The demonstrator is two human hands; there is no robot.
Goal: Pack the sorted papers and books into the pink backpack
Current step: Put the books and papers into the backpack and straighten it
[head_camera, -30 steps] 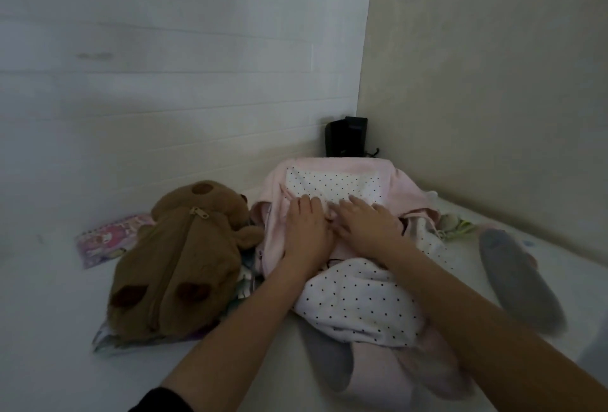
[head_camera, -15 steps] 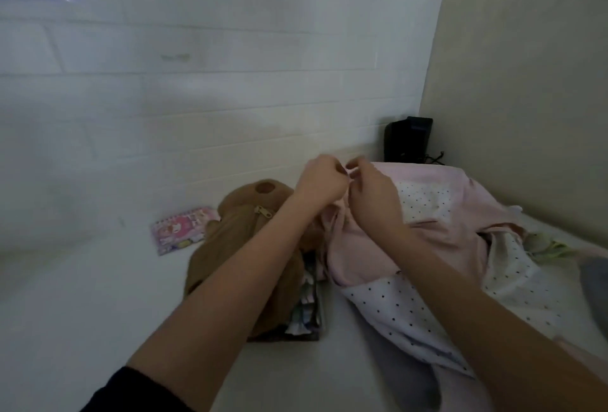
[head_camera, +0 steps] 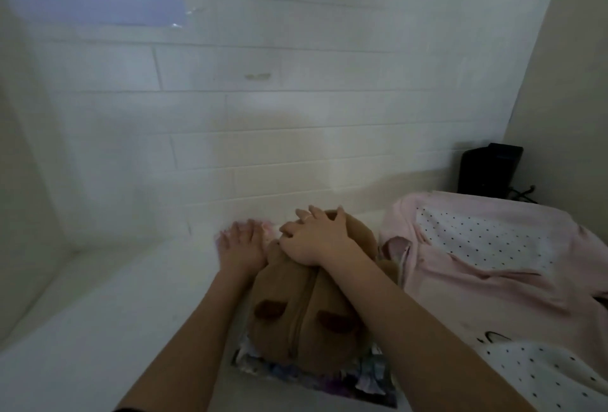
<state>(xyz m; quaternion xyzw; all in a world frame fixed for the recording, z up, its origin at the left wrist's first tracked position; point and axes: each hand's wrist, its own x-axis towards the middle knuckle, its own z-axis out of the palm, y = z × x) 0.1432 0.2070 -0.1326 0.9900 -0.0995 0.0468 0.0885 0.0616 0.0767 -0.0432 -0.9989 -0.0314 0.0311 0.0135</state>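
Our right hand is spread over the head end of the brown plush bear bag, fingers curled loosely on it, more resting than gripping. Our left hand lies flat, fingers straight, on the small pink booklet, which sits just beside the bear and is mostly hidden by the palm. The pink backpack lies to the right, touching the bear's side. Can't tell from here how wide its opening is.

The stack of papers and books sits under the bear; only the near edge shows.

Step in hand, as we read it: clear the bear off the stack and collect the booklet.

- Lift the bear straight up, don't drag it. Dragging would likely fan the stack out.
- Slide the booklet toward us until an edge is free, then pinch.
- Square the stack before it goes in. Loose corners may snag on soft fabric.
- Hold the backpack mouth open with one hand and feed with the other.
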